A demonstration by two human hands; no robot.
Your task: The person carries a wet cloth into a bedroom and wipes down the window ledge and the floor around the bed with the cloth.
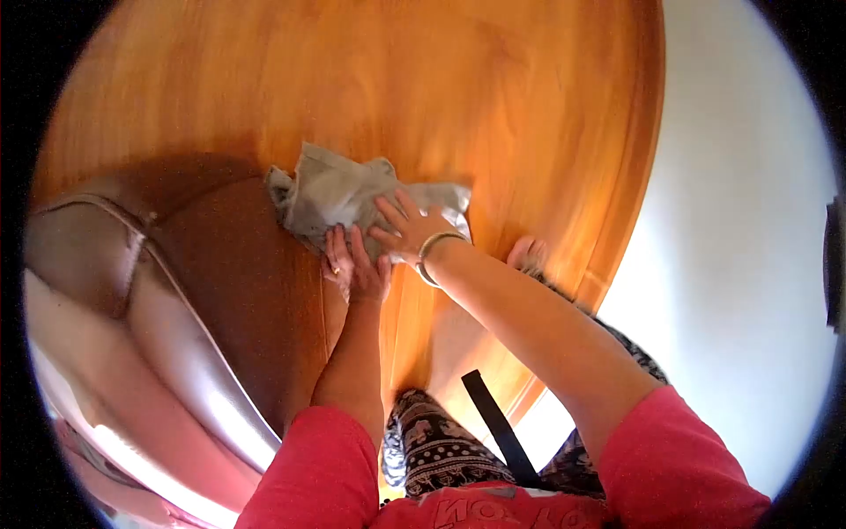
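A crumpled grey cloth [339, 189] lies on the wooden floor [493, 97]. My right hand [414, 231], with a bangle at the wrist, presses flat on the cloth's right part, its fingers spread. Beside it, my left hand [357, 266] rests at the cloth's near edge; its fingers are stretched out on the fabric and one wears a ring. The two hands are close together, with the right thumb and fingers just above the left fingertips.
A brown leather sofa [238, 273] stands at the left, near the cloth and my left arm. A white wall [740, 203] rises on the right beyond the wooden skirting. My bare foot [527, 252] and patterned trousers [445, 445] are below. A black strap [500, 428] hangs in front of me.
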